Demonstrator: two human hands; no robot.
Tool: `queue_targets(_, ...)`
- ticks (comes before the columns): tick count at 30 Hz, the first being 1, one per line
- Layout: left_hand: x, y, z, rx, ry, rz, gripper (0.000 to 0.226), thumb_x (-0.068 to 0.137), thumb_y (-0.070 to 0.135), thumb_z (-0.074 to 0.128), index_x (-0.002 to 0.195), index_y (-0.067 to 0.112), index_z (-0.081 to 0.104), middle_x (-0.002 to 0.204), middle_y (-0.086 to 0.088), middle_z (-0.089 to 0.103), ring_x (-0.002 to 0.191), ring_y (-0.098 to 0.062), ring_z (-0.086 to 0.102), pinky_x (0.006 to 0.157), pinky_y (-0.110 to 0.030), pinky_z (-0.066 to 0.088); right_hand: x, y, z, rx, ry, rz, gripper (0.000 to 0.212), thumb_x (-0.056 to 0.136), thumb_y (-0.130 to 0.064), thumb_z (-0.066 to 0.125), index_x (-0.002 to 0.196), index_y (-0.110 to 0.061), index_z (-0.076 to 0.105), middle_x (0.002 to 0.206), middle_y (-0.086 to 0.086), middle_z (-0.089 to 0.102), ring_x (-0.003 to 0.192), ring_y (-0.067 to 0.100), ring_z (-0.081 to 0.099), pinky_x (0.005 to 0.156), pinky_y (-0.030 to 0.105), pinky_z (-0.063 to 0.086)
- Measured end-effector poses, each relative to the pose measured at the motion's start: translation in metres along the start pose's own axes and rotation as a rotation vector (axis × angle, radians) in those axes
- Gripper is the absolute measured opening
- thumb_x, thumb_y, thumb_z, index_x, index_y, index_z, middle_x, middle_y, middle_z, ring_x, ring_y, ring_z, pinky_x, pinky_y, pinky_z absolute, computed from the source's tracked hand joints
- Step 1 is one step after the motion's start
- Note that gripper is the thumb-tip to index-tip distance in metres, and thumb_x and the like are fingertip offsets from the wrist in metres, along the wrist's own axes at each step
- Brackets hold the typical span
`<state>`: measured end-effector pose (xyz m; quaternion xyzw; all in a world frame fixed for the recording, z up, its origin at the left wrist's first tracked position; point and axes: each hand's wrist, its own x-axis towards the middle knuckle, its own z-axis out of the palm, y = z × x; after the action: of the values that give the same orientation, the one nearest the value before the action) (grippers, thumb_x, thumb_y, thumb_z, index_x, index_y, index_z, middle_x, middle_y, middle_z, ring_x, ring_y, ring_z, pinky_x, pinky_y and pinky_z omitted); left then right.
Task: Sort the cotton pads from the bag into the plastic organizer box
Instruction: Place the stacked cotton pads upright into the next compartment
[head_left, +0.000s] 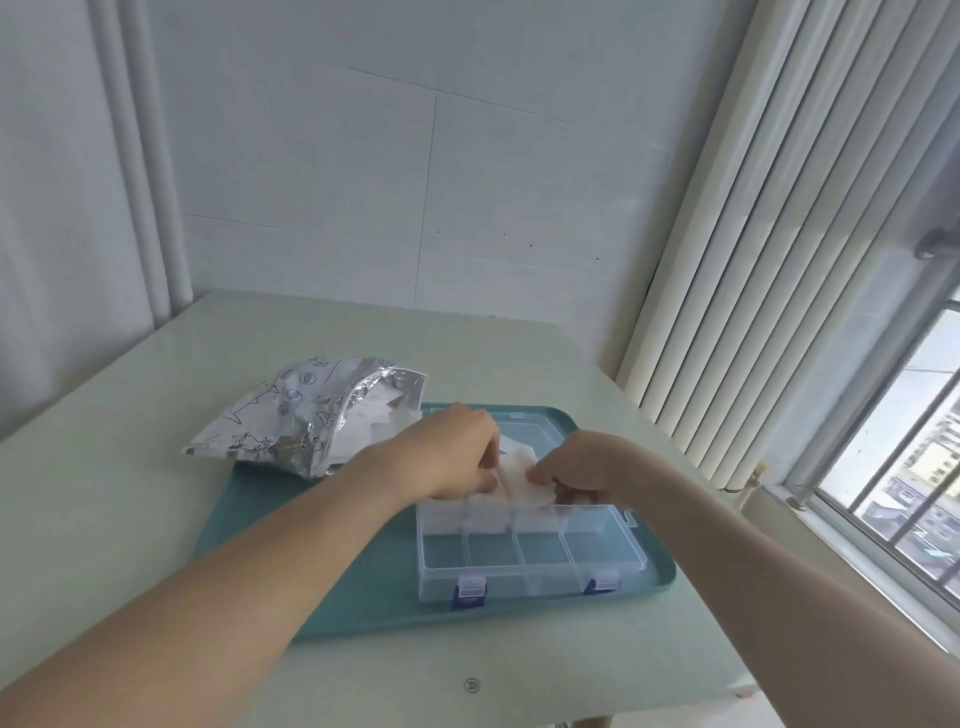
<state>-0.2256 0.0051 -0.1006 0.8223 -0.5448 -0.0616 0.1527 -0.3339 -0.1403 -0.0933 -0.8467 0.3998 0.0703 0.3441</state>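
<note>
Left hand (462, 452) and right hand (582, 467): fingers clamped on one stack of cotton pads (522, 478) over the box (530, 551), far compartments; near row bare; box on teal tray (363, 587); foil bag (311, 415) at tray's far-left corner; pale surface (130, 467).

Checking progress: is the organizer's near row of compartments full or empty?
Empty: the near row of the organizer box shows only clear plastic.
</note>
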Motion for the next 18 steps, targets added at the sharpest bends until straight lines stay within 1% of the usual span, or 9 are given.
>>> queue_targets(3, 0.003, 0.0, 0.004, 0.04, 0.013, 0.0, 0.013, 0.084, 0.022, 0.072, 0.095, 0.015, 0.069, 0.103, -0.006, 0.067, 0.099, -0.026, 0.061, 0.084, -0.034, 0.052, 0.0, -0.005, -0.002, -0.082, -0.028, -0.001, 0.02, 0.094, -0.02, 0.057, 0.076, -0.011, 0.059, 0.064, 0.002, 0.062, 0.049, 0.011, 0.053, 0.051, 0.017, 0.04)
queue_targets(4, 0.004, 0.001, 0.005, 0.061, 0.016, -0.002, 0.008, 0.082, 0.021, 0.073, 0.085, 0.015, 0.069, 0.094, -0.007, 0.067, 0.091, -0.029, 0.062, 0.078, -0.034, 0.052, 0.001, -0.005, -0.002, -0.13, -0.036, -0.007, 0.021, 0.093, -0.019, 0.057, 0.074, -0.011, 0.059, 0.063, 0.001, 0.063, 0.045, 0.01, 0.051, 0.051, 0.017, 0.039)
queue_targets(6, 0.007, 0.003, 0.006, 0.105, 0.018, -0.011, 0.021, 0.078, 0.017, 0.074, 0.065, 0.013, 0.058, 0.073, -0.008, 0.056, 0.069, -0.031, 0.051, 0.061, -0.029, 0.044, 0.004, -0.007, -0.004, -0.202, -0.058, -0.016, 0.02, 0.091, -0.018, 0.058, 0.071, -0.012, 0.061, 0.066, 0.002, 0.065, 0.045, 0.011, 0.05, 0.053, 0.018, 0.039)
queue_targets(7, 0.008, 0.005, 0.005, 0.134, 0.017, -0.019, 0.023, 0.077, 0.015, 0.073, 0.063, 0.012, 0.055, 0.07, -0.008, 0.052, 0.065, -0.031, 0.047, 0.058, -0.029, 0.039, 0.006, -0.007, -0.005, -0.221, -0.075, -0.016, 0.019, 0.09, -0.017, 0.059, 0.073, -0.012, 0.062, 0.069, 0.004, 0.065, 0.047, 0.012, 0.05, 0.054, 0.019, 0.039)
queue_targets(9, 0.008, 0.013, 0.0, 0.189, 0.014, -0.018, 0.016, 0.082, 0.017, 0.068, 0.072, 0.007, 0.063, 0.078, -0.011, 0.058, 0.07, -0.033, 0.056, 0.06, -0.03, 0.044, 0.011, -0.009, -0.009, -0.242, -0.126, -0.02, 0.016, 0.09, -0.015, 0.063, 0.076, -0.01, 0.064, 0.072, 0.005, 0.065, 0.051, 0.014, 0.05, 0.055, 0.019, 0.041)
queue_targets(11, 0.011, 0.019, -0.003, 0.163, 0.024, -0.004, 0.021, 0.089, 0.024, 0.061, 0.082, 0.007, 0.07, 0.084, -0.012, 0.063, 0.08, -0.033, 0.062, 0.067, -0.035, 0.051, 0.015, -0.009, -0.011, -0.275, -0.133, -0.061, 0.018, 0.09, -0.02, 0.071, 0.076, -0.01, 0.066, 0.068, 0.003, 0.067, 0.052, 0.014, 0.055, 0.059, 0.019, 0.05)
queue_targets(14, 0.021, 0.027, 0.001, 0.047, -0.006, 0.014, 0.023, 0.089, 0.022, 0.06, 0.077, 0.005, 0.07, 0.075, -0.011, 0.067, 0.076, -0.031, 0.064, 0.066, -0.039, 0.053, 0.018, -0.001, -0.013, -0.274, -0.027, -0.149, 0.026, 0.078, -0.03, 0.084, 0.076, -0.007, 0.071, 0.062, -0.002, 0.07, 0.057, 0.014, 0.068, 0.076, 0.022, 0.06)
queue_targets(15, 0.024, 0.029, 0.002, 0.046, -0.034, 0.006, 0.021, 0.087, 0.022, 0.062, 0.078, 0.006, 0.072, 0.077, -0.01, 0.069, 0.075, -0.029, 0.065, 0.065, -0.037, 0.054, 0.018, 0.002, -0.013, -0.278, 0.014, -0.184, 0.027, 0.075, -0.031, 0.086, 0.079, -0.007, 0.073, 0.065, -0.002, 0.072, 0.059, 0.014, 0.071, 0.076, 0.021, 0.059)
queue_targets(18, 0.029, 0.034, 0.005, 0.112, -0.131, -0.035, 0.024, 0.084, 0.031, 0.07, 0.08, 0.007, 0.072, 0.079, -0.007, 0.071, 0.071, -0.025, 0.064, 0.061, -0.032, 0.051, 0.015, 0.01, -0.014, -0.244, 0.046, -0.324, 0.016, 0.076, -0.027, 0.085, 0.085, -0.019, 0.075, 0.078, -0.006, 0.076, 0.061, 0.013, 0.072, 0.053, 0.012, 0.047)
